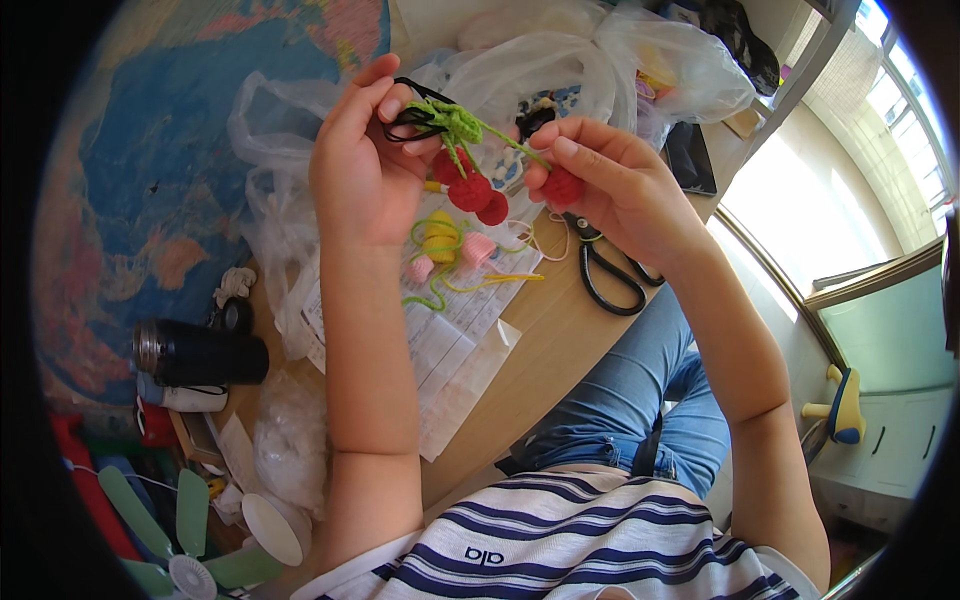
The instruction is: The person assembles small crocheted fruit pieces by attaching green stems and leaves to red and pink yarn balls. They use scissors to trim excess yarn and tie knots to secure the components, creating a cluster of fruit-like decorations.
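Note:
My left hand is raised over the table and grips black elastic cord. A knotted green crochet piece is joined to that cord. Red crochet balls dangle from its green stems, like cherries. One green stem runs taut to the right, where my right hand pinches it just above another red ball. Below, on written paper, lie a yellow crochet piece, a pink crochet piece and loose green yarn.
Black-handled scissors lie at the table's near edge, under my right wrist. Clear plastic bags are heaped behind my hands. A black thermos lies at the left, with a green-bladed fan below it. A dark phone-like device rests at the right.

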The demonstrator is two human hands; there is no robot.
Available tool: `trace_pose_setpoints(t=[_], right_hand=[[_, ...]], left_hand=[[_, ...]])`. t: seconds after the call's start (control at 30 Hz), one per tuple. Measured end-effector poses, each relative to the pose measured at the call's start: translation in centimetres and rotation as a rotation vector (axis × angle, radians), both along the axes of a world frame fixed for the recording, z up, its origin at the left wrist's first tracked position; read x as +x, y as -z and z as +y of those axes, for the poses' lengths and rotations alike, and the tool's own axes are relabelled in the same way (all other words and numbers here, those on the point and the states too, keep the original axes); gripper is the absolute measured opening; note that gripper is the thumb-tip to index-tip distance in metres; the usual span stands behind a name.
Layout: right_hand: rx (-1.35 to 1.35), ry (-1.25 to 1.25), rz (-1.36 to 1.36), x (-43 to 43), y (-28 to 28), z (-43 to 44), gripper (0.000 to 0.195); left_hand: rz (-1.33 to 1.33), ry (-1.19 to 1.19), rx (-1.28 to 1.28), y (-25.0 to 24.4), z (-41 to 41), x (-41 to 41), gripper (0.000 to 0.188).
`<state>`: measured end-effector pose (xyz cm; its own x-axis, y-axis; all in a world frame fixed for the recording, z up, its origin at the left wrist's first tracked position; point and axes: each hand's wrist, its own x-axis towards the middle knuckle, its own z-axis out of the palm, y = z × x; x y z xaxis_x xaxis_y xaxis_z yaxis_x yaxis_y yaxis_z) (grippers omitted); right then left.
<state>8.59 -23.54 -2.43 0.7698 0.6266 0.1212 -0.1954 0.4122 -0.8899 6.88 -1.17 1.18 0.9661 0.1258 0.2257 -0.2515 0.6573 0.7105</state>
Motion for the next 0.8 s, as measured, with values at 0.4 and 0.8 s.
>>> trace_pose_setpoints(t=[0.4,0.8], right_hand=[[-0.08,0.06,-0.16,-0.4,-0.1,-0.2,0.029],[-0.362,0.126,-0.299,-1.8,-0.6,3.6,0.024]], left_hand=[[0.016,0.047,0.168,-0.7,-0.5,-0.6,0.018],[-0.03,0.11,0.06,-0.8,-1.5,-1.0,0.017]])
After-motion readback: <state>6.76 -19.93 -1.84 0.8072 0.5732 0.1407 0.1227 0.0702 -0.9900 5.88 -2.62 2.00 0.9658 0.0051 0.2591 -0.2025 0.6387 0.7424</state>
